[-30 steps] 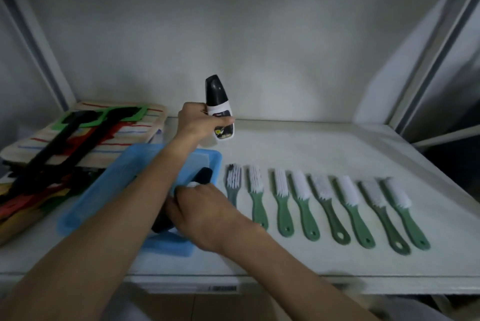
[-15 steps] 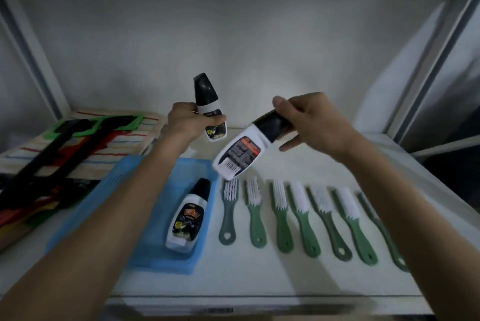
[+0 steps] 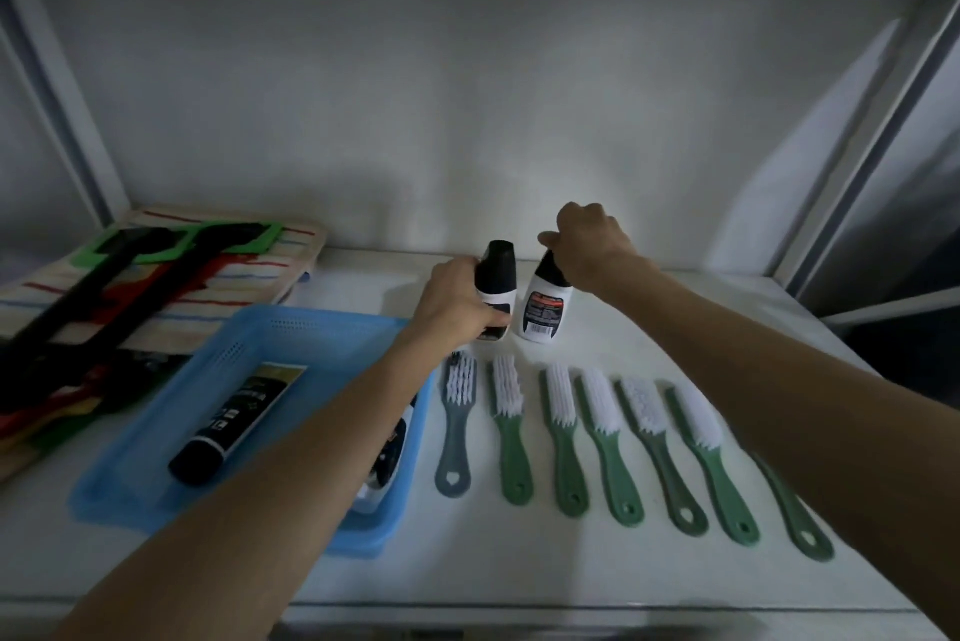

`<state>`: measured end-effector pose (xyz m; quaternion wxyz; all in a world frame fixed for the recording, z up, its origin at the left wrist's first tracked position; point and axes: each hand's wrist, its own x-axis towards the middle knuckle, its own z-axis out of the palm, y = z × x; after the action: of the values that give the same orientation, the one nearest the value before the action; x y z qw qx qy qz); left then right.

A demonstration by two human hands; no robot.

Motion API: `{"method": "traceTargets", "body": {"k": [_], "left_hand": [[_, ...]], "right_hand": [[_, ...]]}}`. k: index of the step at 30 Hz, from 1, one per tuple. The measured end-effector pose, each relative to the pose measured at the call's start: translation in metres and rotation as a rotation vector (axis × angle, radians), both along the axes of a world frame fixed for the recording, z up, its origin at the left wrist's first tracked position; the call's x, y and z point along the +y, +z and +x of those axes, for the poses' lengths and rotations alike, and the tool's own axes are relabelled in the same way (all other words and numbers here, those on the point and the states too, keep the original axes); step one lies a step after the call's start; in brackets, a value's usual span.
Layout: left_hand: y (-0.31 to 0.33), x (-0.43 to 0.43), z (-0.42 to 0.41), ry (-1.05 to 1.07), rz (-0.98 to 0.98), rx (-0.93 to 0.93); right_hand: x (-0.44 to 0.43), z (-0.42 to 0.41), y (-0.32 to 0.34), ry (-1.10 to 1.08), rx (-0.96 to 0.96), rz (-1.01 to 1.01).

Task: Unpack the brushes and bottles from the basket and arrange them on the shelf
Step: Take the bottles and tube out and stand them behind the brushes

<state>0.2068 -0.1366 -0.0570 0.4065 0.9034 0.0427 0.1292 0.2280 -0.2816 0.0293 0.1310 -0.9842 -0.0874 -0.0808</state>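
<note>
Now left hand (image 3: 457, 308) wrapped round bottle (image 3: 497, 288), right hand (image 3: 589, 245) pinching cap of second bottle (image 3: 545, 310); both upright, side by side on shelf (image 3: 675, 328) behind row of brushes (image 3: 597, 438); tube (image 3: 236, 419) lying in blue basket (image 3: 156, 453)

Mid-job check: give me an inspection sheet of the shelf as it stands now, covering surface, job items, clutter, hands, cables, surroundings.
Surface: white shelf, dimly lit.
Job's things: two black-capped bottles upright side by side near the back, left bottle, right bottle; brushes laid in a row, one grey-handled, the rest green; blue basket holds a black tube and another bottle, partly hidden by the forearm.
Clutter: striped cloth items with black handles at left.
Hands: left hand grips the left bottle; right hand grips the right bottle's cap.
Cables: nothing seen.
Surroundings: white back wall, metal uprights.
</note>
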Motion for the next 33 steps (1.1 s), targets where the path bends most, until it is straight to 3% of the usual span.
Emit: {"method": "traceTargets", "body": {"k": [14,16,18,20,22,25,27,29,33], "left_hand": [[0.008,0.004,-0.002,-0.016,0.017,0.146],[0.017,0.017,-0.008,-0.039,0.012,0.157],[0.03,0.039,-0.016,-0.029,-0.086,0.137],[0.038,0.065,-0.031,0.069,-0.148,0.069],[0.039,0.091,-0.053,0.247,-0.011,0.038],[0.027,0.121,-0.096,0.38,0.305,0.218],[0.017,0.134,-0.118,0.355,0.358,0.338],[0.012,0.142,-0.129,0.312,0.396,0.397],[0.002,0.141,-0.139,0.247,0.457,0.464]], "right_hand": [[-0.002,-0.01,-0.019,-0.05,0.084,-0.222],[0.001,-0.022,-0.015,-0.062,0.002,-0.256],[0.01,-0.04,-0.007,-0.003,-0.204,-0.183],[0.027,-0.062,0.0,0.074,-0.316,0.106],[0.048,-0.082,0.001,0.113,-0.148,0.31],[0.083,-0.106,-0.009,0.229,0.294,0.374],[0.105,-0.121,-0.018,0.27,0.516,0.329],[0.123,-0.137,-0.025,0.317,0.583,0.137],[0.147,-0.158,-0.045,0.398,0.448,-0.357]]}}
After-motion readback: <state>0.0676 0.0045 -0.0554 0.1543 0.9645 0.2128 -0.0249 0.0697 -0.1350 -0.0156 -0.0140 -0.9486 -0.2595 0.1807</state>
